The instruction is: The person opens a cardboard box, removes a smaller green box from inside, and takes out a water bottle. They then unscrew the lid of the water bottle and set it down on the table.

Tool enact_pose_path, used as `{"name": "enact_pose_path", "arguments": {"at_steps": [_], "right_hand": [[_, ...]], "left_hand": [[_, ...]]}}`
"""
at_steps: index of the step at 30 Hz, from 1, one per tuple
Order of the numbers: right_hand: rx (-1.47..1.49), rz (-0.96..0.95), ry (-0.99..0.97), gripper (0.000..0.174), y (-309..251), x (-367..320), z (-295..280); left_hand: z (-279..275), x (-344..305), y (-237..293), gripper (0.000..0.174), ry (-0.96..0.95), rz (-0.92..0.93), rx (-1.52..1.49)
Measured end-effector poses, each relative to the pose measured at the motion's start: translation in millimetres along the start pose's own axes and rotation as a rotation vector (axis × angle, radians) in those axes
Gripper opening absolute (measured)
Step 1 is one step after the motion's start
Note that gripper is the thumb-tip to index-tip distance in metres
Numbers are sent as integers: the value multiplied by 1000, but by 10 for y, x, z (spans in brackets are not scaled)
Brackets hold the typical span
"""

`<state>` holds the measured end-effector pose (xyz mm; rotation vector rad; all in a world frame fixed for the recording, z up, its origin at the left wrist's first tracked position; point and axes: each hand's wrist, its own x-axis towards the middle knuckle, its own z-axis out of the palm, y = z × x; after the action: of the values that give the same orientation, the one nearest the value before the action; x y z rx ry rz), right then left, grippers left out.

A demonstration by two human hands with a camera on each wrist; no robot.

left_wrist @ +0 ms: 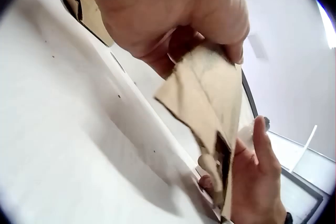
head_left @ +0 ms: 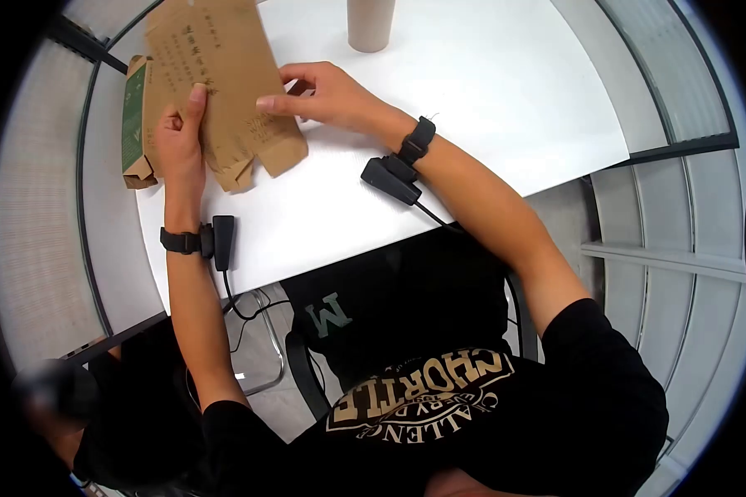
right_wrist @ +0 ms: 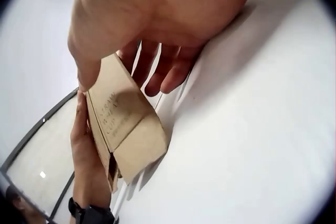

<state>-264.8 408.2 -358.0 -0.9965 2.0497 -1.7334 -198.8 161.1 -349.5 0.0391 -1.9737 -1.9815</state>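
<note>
A brown cardboard box [head_left: 224, 83], looking flattened, with printed writing and loose end flaps, is held above the upper left of the white table. My left hand [head_left: 182, 145] grips its left edge, thumb on the printed face. At its right edge is my right hand [head_left: 327, 95], thumb against the face and fingers behind. The left wrist view shows the left hand [left_wrist: 173, 14] pinching the cardboard [left_wrist: 210, 87]. In the right wrist view the right hand [right_wrist: 157, 14] has its thumb on the cardboard [right_wrist: 126, 113], the other fingers loosely bent beside it.
A second box [head_left: 134, 124], green and brown, lies at the table's left edge, behind the held cardboard. A beige cup [head_left: 370, 25] stands at the far side of the white table [head_left: 472, 108]. Another person [head_left: 133, 414] is at the lower left.
</note>
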Motion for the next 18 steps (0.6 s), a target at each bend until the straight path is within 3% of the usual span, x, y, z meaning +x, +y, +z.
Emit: {"name": "enact_pose_path", "arguments": {"at_steps": [2,5,9,10,11,15,16,18], "right_hand": [[140,51,-68,51,79,3,-28],[299,35,-32,51,135,37,26],[560,44,49,48,136,-14,93],[270,-17,55,45,251,33,15],[269,28,71,42,206,38,20],[258,104,73,40,102,2,6],[273,116,73,40,83,11,9],[290,114,77,40,128,32,33]], "left_hand": [[47,-31,-4,38,-63,-73,-14],[78,-16,-10,39,-4,82,160],[-10,-47,125,34,318,218,814],[-129,-15,119,35,397,274,979],[-130,-20,260,39,529,331,1139],[-730,107,120,45,699,292,1372],[-906,137,23,58,646,41,1213],[-1089,185,-130,66,610,-91,1178]]}}
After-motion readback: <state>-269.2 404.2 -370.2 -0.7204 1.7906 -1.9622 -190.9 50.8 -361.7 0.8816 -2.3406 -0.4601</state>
